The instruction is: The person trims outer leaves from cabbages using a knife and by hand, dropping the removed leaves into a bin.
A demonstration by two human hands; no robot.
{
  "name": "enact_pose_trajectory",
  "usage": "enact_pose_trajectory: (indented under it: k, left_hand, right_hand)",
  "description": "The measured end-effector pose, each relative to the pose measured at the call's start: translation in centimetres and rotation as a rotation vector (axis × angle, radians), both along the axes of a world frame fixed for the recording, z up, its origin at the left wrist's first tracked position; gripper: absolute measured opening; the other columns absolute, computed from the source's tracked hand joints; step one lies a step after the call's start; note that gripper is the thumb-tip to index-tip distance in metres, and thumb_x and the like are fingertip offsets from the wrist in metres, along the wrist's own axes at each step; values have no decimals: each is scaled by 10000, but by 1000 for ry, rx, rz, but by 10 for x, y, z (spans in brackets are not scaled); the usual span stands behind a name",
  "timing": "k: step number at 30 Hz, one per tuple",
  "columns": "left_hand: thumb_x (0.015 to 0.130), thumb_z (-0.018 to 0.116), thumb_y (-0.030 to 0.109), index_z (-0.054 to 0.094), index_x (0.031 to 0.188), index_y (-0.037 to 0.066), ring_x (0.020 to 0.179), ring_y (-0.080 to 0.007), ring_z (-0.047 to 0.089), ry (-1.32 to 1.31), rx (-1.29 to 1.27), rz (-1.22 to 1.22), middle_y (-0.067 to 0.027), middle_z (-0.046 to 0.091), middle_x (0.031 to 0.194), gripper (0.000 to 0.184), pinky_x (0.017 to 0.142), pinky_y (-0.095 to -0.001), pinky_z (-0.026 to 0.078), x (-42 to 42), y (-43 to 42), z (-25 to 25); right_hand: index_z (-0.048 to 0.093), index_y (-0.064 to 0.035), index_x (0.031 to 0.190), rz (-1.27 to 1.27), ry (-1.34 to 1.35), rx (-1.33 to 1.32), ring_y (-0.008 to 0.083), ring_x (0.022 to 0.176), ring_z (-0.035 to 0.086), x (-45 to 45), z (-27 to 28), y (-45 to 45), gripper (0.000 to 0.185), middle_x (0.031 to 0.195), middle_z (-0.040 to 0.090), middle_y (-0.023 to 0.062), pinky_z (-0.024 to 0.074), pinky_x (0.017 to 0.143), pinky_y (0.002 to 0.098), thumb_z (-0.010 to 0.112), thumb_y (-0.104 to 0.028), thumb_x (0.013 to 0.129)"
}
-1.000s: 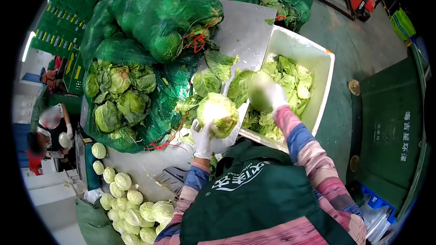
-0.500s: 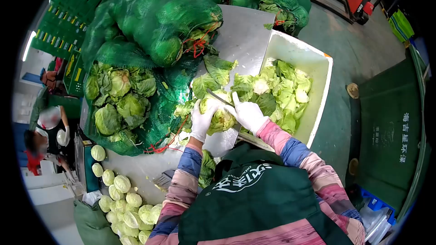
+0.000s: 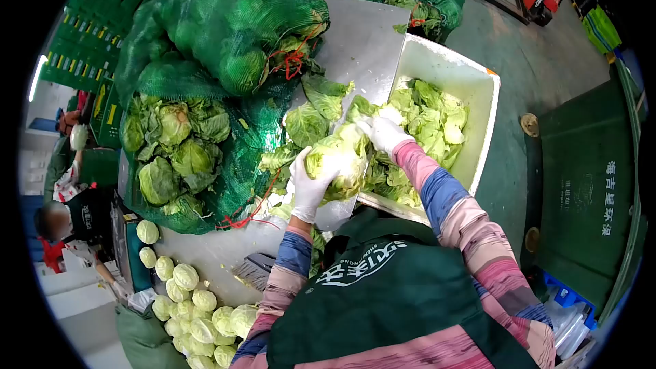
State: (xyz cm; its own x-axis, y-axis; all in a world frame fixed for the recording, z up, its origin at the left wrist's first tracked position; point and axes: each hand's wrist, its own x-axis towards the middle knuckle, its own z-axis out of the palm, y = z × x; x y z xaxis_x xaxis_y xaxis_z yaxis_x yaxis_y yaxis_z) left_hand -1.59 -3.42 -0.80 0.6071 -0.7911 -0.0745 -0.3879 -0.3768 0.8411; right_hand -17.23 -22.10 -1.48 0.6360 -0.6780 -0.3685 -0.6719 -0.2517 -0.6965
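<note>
My left hand point(image 3: 311, 184), in a white glove, is wrapped round the lower left side of a cabbage point(image 3: 339, 164) over the metal table point(image 3: 359, 44). At the upper right of that cabbage, my right hand point(image 3: 384, 133), also gloved, has its fingers closed on outer leaves; no knife can be made out there. Loose green leaves point(image 3: 305, 125) lie just beyond the cabbage. A white foam box point(image 3: 482, 89) holding cut leaves stands right beside my right hand.
Green net bags of cabbages point(image 3: 239, 27) lie at the upper left. Trimmed cabbages point(image 3: 184, 276) are piled at the lower left, near a brush point(image 3: 258, 270). A co-worker point(image 3: 78, 215) is at the far left. A green bin point(image 3: 581, 184) stands right.
The knife seen over the cabbage half a second ago no longer shows. My right hand has moved up and right onto the leaves. The co-worker has shifted and bent forward.
</note>
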Motion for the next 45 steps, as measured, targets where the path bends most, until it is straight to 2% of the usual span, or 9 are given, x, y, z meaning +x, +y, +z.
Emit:
enact_pose_trajectory:
  k: [5, 9, 12, 15, 26, 36, 39, 42, 45]
  left_hand:
    - [739, 789, 107, 444, 1300, -15, 1145, -204, 529, 713, -139, 60, -136, 511, 1287, 670, 972, -326, 442, 32, 10, 4]
    - [731, 805, 128, 433, 1316, -27, 1148, -205, 531, 703, -117, 72, -139, 514, 1285, 711, 975, -316, 443, 40, 17, 3]
    - [678, 849, 210, 441, 1323, -42, 1166, -224, 528, 219, -20, -294, -154, 529, 1284, 803, 1011, -332, 415, 45, 6, 10]
    - [656, 860, 245, 463, 1310, -52, 1181, -229, 522, 163, -5, -266, -164, 541, 1278, 821, 1028, -340, 397, 34, -9, 18]
    - [708, 834, 233, 482, 1283, -58, 1027, -162, 605, 422, 98, -198, -115, 631, 1153, 734, 922, -288, 482, 29, -40, 14]
    - [699, 837, 236, 519, 1250, -26, 1005, -177, 608, 368, 114, -259, -115, 637, 1121, 688, 910, -298, 479, 24, -31, 22]
    - [651, 865, 236, 470, 1312, -31, 1063, -178, 578, 261, 45, -377, -133, 598, 1184, 815, 950, -303, 452, 20, -21, 22]
    - [656, 858, 274, 462, 1331, -20, 1132, -209, 544, 226, 81, -422, -159, 549, 1260, 836, 990, -306, 420, 28, -15, 24]
    - [628, 843, 417, 482, 1346, 40, 1268, -286, 428, -50, 132, -522, -169, 469, 1358, 888, 1090, -392, 305, 34, -12, 28]
  right_hand:
    - [475, -138, 1367, -145, 143, -103, 356, 1082, 589, -26, -35, 3, 551, 1158, 623, 204, 443, 945, 400, 426, -493, 948]
    - [247, -157, 1488, -269, 144, -66, 387, 851, 649, -18, 12, 17, 689, 898, 655, 262, 500, 778, 413, 440, -529, 942]
    - [229, -222, 1495, -185, -257, -82, 355, 613, 626, 1, 50, 42, 658, 642, 605, 206, 495, 625, 421, 431, -531, 950]
    - [336, -235, 1455, 257, -121, -369, 379, 634, 624, 9, 36, 47, 585, 677, 621, 203, 490, 612, 454, 438, -511, 949]
    - [233, -170, 1490, 506, -3, -418, 369, 572, 600, -12, 27, 29, 648, 632, 612, 175, 474, 553, 467, 394, -512, 964]
    - [613, -141, 1215, 18, -284, -77, 370, 956, 634, 12, 2, 0, 461, 1074, 661, 182, 491, 853, 413, 464, -487, 948]
    - [660, -151, 1150, -62, 179, 36, 319, 909, 660, -14, -11, -24, 439, 1015, 683, 166, 502, 818, 399, 474, -490, 944]
    - [666, -130, 1133, -253, 154, -164, 323, 869, 663, -47, -48, -19, 481, 915, 688, 156, 505, 766, 425, 464, -519, 936]
    - [324, -212, 1459, -238, 149, -277, 350, 730, 662, -41, -8, -5, 594, 809, 675, 181, 517, 661, 432, 440, -500, 953]
